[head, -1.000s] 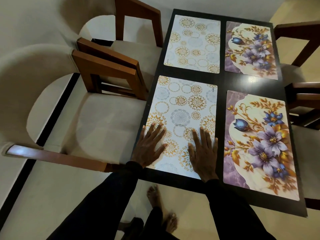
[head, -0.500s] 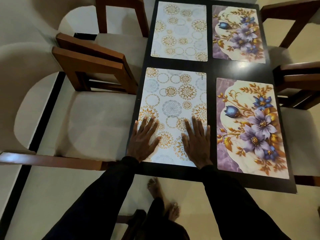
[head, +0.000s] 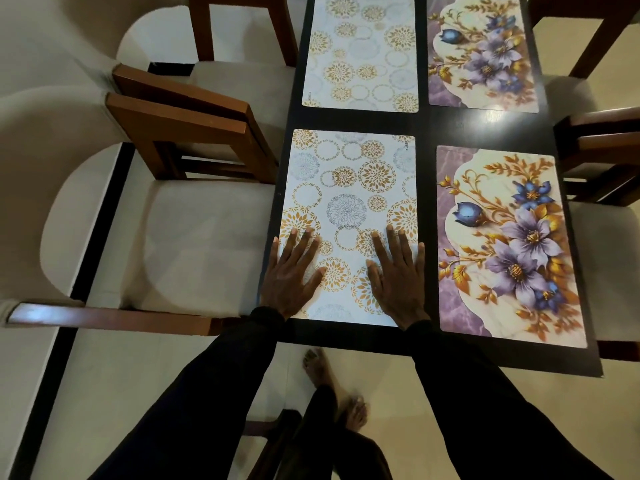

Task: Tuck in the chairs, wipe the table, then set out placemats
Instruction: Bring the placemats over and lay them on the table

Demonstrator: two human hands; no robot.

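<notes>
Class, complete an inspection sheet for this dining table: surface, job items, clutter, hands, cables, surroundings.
Surface: dark table, glossy, with light glare near its middle.
Job's things: four mats laid two by two: near circle-pattern placemat, far circle-pattern placemat, near floral placemat, far floral placemat.
Clutter: nothing seen.
Hands: left hand and right hand flat, fingers straight, on the near circle-pattern placemat.
Cables: nothing seen.
Surroundings: left chairs and right chairs flank the table; pale floor with a dark stripe.

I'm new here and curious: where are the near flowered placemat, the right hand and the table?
near flowered placemat (head: pixel 509 244): head view, its middle.
right hand (head: pixel 398 282): head view, back of hand.
table (head: pixel 450 128): head view, bare strip between mats.
</notes>
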